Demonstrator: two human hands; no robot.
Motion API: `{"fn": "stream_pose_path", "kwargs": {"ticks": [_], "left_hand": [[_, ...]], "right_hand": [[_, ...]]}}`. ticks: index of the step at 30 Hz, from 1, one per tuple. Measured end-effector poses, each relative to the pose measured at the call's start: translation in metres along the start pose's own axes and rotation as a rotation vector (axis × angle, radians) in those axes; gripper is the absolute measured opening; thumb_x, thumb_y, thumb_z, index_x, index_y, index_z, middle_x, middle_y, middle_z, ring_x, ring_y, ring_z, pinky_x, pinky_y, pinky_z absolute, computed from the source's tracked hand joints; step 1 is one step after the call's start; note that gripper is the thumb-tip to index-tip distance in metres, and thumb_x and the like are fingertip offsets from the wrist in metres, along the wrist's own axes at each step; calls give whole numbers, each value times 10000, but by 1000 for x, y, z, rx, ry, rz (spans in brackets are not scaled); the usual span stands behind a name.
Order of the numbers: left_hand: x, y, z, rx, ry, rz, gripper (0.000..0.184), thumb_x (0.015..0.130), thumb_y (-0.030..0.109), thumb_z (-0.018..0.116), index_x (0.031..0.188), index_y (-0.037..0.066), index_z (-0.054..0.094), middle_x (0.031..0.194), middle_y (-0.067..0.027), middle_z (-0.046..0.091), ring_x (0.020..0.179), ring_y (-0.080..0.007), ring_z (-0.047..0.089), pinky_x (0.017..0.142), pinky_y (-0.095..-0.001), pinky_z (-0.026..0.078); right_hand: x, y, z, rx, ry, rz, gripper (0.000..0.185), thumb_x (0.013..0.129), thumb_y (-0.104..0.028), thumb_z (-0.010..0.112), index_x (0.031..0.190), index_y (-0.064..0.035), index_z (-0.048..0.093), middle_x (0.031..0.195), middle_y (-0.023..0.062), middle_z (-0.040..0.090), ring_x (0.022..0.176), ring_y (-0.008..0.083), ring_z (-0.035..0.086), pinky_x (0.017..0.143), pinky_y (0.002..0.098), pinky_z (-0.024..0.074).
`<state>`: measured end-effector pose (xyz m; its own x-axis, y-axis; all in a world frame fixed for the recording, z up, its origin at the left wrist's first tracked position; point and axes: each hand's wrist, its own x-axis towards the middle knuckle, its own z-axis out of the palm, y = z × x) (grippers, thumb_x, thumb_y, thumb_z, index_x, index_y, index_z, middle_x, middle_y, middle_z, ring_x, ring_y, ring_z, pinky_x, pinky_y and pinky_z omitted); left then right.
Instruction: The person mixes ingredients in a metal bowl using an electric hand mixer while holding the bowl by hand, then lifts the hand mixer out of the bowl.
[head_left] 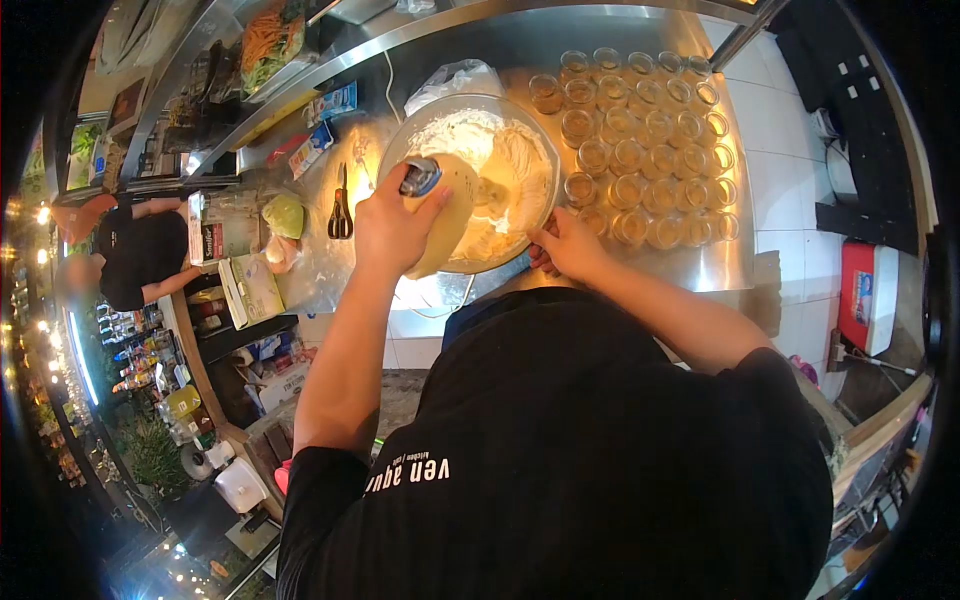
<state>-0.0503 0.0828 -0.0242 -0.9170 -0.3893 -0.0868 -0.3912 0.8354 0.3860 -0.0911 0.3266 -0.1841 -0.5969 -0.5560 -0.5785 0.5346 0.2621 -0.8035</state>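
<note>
A large mixing bowl (552,140) stands on the steel counter and contains a pale, creamy mixture (515,150) with whitish powder or cream toward the back. Held over its left side is a pale yellow hand mixer (447,215) with a dark and blue part on top. My left hand (400,220) is wrapped round this mixer, whose lower end is hidden. At the bowl's near right edge, my right hand (568,246) pinches the rim, thumb above and fingers curled beneath.
Several rows of small glass jars (655,160) cover the counter's right part. Black-handled scissors (341,215) lie left of the bowl. A plastic bag (455,82) sits behind it. Another person (145,250) in black stands at the far left, near boxes (250,290).
</note>
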Motion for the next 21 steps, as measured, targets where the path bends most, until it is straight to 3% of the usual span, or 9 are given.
{"fn": "stream_pose_path", "kwargs": {"ticks": [5,8,11,17,21], "left_hand": [[14,-9,5,-36,44,78,590,881,468,817,1325,99,692,1041,-201,785,953,-399,764,843,-465,608],[10,-5,-20,179,-83,118,596,869,456,830,1325,97,694,1044,-192,787,957,-389,766,862,-461,610],[4,-3,-21,158,-133,184,596,860,452,840,1320,100,702,1039,-196,786,951,-388,766,864,-455,609],[19,5,4,16,14,240,601,866,465,834,1332,112,695,1007,-196,786,895,-397,767,796,-434,619],[22,0,-9,184,27,172,570,881,457,820,1353,169,681,1017,-191,785,905,-399,765,810,-461,619]], "right_hand": [[2,-22,-18,-105,-43,92,308,1086,-320,595,1146,-22,546,872,103,714,686,193,725,556,324,591],[-2,-24,-25,-118,6,27,300,1100,-321,571,1145,-25,553,873,99,722,684,194,724,560,322,596],[-3,-23,-23,-100,1,-14,294,1090,-281,584,1138,9,561,859,113,727,681,205,732,579,325,597],[5,-11,-20,-111,-89,-13,275,1109,-299,565,1128,-24,568,856,97,737,690,189,742,545,322,598],[1,-9,-20,-122,-104,-1,279,1104,-289,576,1131,-11,577,857,108,748,682,189,739,541,320,590]]}}
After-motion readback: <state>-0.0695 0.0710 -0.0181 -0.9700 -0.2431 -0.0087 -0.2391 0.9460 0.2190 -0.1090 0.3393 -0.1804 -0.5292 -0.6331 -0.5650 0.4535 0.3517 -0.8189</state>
